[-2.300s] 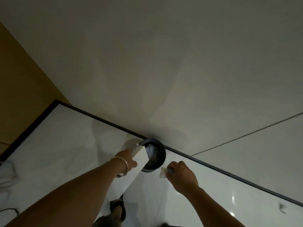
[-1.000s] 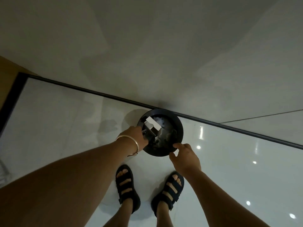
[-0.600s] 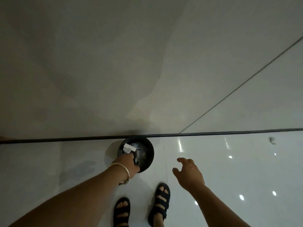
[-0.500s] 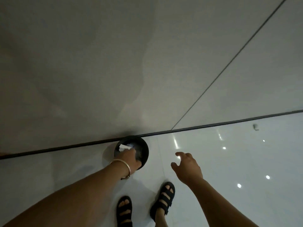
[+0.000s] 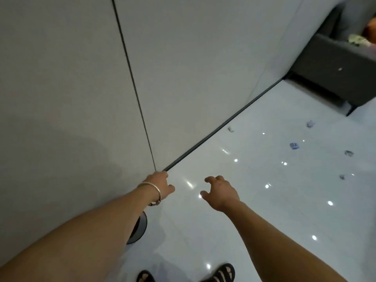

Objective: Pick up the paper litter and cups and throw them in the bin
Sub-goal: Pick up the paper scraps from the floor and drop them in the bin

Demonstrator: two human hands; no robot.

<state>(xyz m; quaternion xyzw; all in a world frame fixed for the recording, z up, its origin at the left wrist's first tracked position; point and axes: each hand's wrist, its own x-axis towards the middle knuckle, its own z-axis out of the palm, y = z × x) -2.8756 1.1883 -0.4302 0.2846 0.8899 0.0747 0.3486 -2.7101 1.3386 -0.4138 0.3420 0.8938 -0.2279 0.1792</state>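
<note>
The black round bin (image 5: 140, 226) stands against the wall at lower left, mostly hidden behind my left forearm. My left hand (image 5: 161, 185), with a bangle at the wrist, hangs above the floor near the wall's base and holds nothing that I can see. My right hand (image 5: 220, 191) is out in front with relaxed, spread fingers and is empty. Several bits of paper litter lie on the glossy white floor to the right: one by the skirting (image 5: 230, 129), a blue-printed scrap (image 5: 294, 145), and others (image 5: 349, 153) farther off.
A grey wall (image 5: 183, 68) with a vertical seam runs along the left, edged by a dark skirting strip (image 5: 223, 124). A dark grey sofa (image 5: 337, 76) stands at the top right. My sandalled feet (image 5: 220, 274) are at the bottom edge.
My left hand has let go of the white paper and come out of the bin. The view has swung right, showing the littered floor and sofa; the bin now sits behind my left arm.
</note>
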